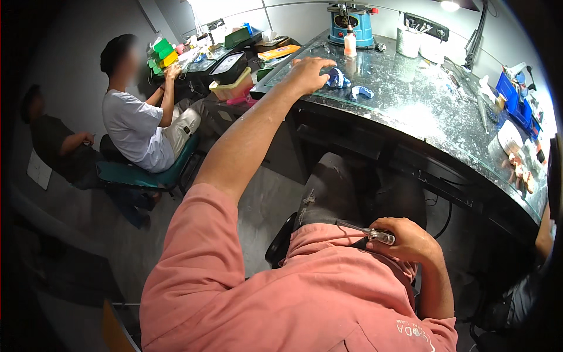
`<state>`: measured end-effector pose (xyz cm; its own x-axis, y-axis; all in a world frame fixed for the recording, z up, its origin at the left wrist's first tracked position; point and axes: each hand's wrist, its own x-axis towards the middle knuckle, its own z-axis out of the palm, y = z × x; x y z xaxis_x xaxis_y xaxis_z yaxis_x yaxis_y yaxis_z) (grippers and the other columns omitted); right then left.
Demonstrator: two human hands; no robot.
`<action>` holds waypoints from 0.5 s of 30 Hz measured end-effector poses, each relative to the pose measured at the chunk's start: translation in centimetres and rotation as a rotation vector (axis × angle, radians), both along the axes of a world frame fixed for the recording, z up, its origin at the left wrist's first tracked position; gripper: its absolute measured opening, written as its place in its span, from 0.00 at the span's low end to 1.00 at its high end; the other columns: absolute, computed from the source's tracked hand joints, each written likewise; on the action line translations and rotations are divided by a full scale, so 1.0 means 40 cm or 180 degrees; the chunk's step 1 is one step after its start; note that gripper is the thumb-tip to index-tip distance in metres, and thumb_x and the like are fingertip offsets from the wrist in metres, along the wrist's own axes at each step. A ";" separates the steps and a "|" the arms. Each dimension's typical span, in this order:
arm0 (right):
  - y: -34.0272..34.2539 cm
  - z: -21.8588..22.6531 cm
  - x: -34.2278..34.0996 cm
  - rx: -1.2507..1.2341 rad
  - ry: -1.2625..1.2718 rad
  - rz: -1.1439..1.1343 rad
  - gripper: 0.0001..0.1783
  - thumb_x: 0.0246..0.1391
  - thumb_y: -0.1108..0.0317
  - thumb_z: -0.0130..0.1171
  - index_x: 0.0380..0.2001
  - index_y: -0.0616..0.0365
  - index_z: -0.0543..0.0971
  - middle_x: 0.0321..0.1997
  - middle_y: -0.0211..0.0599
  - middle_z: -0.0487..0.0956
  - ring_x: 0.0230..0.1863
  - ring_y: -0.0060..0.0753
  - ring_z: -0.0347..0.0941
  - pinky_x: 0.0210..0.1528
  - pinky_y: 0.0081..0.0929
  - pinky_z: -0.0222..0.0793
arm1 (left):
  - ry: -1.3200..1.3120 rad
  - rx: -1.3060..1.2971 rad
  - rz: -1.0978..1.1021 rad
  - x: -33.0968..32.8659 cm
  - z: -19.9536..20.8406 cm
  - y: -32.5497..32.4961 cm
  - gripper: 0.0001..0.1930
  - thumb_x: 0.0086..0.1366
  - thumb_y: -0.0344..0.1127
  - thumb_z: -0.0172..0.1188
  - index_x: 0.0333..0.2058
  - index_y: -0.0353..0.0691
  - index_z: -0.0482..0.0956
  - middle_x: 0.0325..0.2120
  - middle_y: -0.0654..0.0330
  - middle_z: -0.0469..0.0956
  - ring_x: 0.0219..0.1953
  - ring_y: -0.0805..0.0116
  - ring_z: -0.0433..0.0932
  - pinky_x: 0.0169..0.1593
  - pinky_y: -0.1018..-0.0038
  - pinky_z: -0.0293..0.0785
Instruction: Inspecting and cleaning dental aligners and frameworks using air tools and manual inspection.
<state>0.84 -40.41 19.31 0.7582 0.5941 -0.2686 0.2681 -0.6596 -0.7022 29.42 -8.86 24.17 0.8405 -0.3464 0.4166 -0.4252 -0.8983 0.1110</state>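
Note:
My left arm stretches out to the near left part of the workbench. My left hand (309, 76) is over the glass top with thumb and fingers apart, right beside a blue and white moulded piece (338, 78) that looks like a dental cast. Whether a fingertip touches it I cannot tell. A smaller curved blue piece (362, 92) lies just to its right. Down at my lap, my right hand (409, 239) is closed round a slim hand tool (381, 236) with a clear, shiny handle and a thin dark shaft pointing left.
A blue machine (353, 28) stands at the back, with a small bottle (350, 44) before it. White holder of tools (409, 42), blue bins (516, 97) and pinkish pieces (521, 173) stand further right. A yellowish tub (231, 88) sits left; two people sit beyond, one in a white shirt (138, 120).

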 end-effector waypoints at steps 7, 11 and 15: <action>-0.004 -0.008 0.000 -0.0139 -0.0041 -0.0049 0.25 0.50 0.52 0.69 0.46 0.58 0.81 0.42 0.46 0.83 0.46 0.49 0.79 0.47 0.37 0.73 | -0.0199 -0.0457 -0.0427 0.033 -0.020 -0.019 0.14 0.58 0.34 0.61 0.44 0.47 0.83 0.39 0.55 0.84 0.44 0.55 0.81 0.49 0.64 0.75; -0.007 -0.010 0.000 -0.0015 -0.0041 0.0008 0.25 0.50 0.52 0.69 0.45 0.58 0.81 0.42 0.46 0.83 0.45 0.49 0.79 0.47 0.37 0.73 | -0.0412 -0.0848 -0.0419 0.019 -0.011 -0.015 0.11 0.58 0.33 0.61 0.40 0.41 0.82 0.34 0.56 0.84 0.40 0.59 0.82 0.46 0.67 0.75; -0.007 -0.009 0.000 0.0032 -0.0058 -0.0044 0.24 0.50 0.52 0.69 0.45 0.58 0.81 0.41 0.46 0.83 0.44 0.49 0.80 0.46 0.36 0.74 | -0.0877 -0.1332 -0.0458 -0.009 0.007 0.003 0.10 0.58 0.32 0.64 0.39 0.40 0.81 0.34 0.56 0.83 0.40 0.60 0.82 0.46 0.68 0.75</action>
